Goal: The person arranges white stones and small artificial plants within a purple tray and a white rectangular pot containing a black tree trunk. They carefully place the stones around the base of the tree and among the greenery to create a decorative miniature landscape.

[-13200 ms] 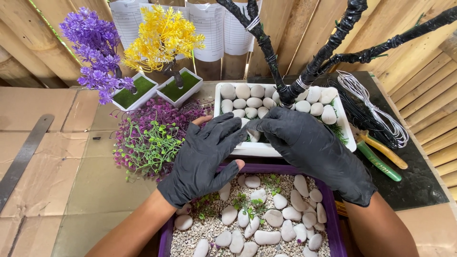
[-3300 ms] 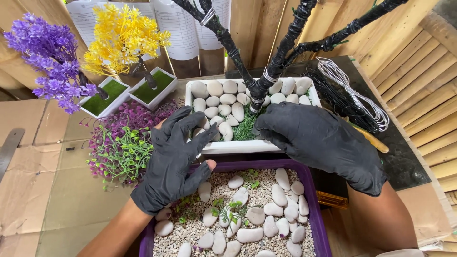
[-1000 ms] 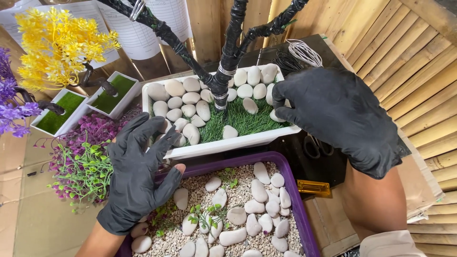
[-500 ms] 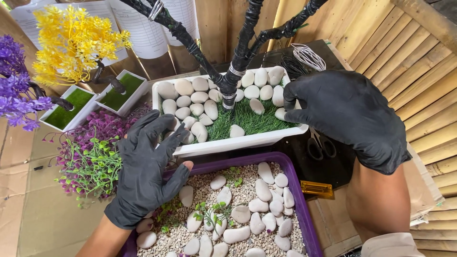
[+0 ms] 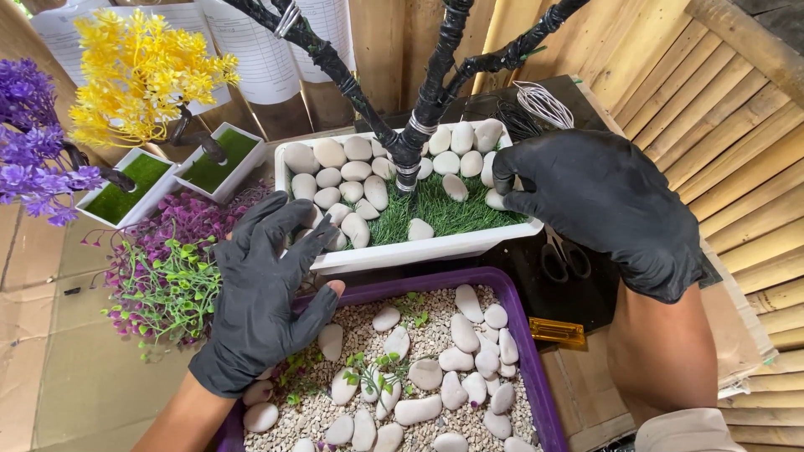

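Observation:
A white rectangular planter (image 5: 435, 249) holds green fake grass (image 5: 444, 213), several white pebbles (image 5: 339, 177) and a black tape-wrapped tree trunk (image 5: 419, 134) with bare branches. My left hand (image 5: 264, 289), in a black glove, rests with spread fingers on the planter's near left corner. My right hand (image 5: 603, 205), also gloved in black, touches the planter's right end, fingertips by the pebbles there. Below the planter is a purple tray (image 5: 502, 293) of gravel and white stones (image 5: 456, 360).
Yellow (image 5: 142, 71) and purple (image 5: 33, 134) artificial trees stand in small white pots at the left. A loose bunch of purple and green plastic foliage (image 5: 163, 276) lies beside my left hand. Scissors (image 5: 561, 259), a yellow cutter (image 5: 557, 332) and a wire coil (image 5: 544, 105) sit right.
The planter has been turned and shifted so the grass patch shows. My left hand slid along its left corner; my right hand stayed on its right end.

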